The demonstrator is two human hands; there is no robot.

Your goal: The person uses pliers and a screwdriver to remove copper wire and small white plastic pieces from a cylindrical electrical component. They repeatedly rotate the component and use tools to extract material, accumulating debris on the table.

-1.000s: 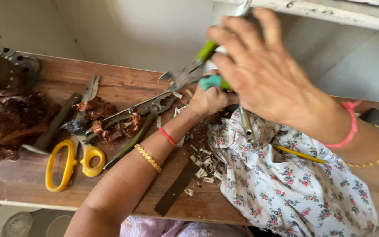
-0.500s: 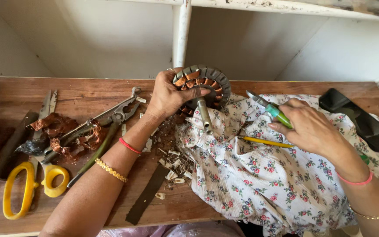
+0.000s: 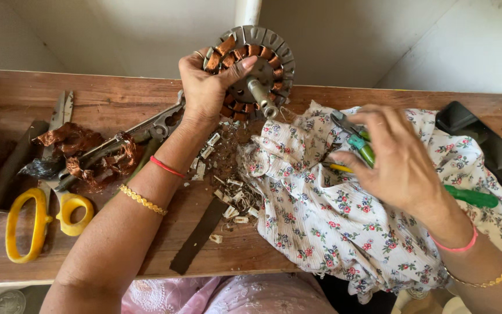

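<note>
My left hand (image 3: 207,87) grips a round motor stator (image 3: 260,61) with copper windings and a steel shaft, held upright above the wooden bench (image 3: 106,102). My right hand (image 3: 396,157) is closed over green-handled pliers (image 3: 360,142), whose jaws point left over a floral cloth (image 3: 332,227). A second green handle (image 3: 472,197) sticks out to the right of that hand. The pliers' jaws sit apart from the stator, lower and to its right.
Yellow-handled scissors (image 3: 36,224) lie at the left front. Scraps of copper wire (image 3: 79,151) and metal tools (image 3: 146,131) lie left of my forearm. Small white slivers (image 3: 230,200) and a dark flat strip (image 3: 198,235) lie mid-bench. A black object (image 3: 483,142) rests at the right.
My left hand has lifted the stator higher and turned its face towards me. My right hand with the pliers has come down onto the cloth, closer to the stator.
</note>
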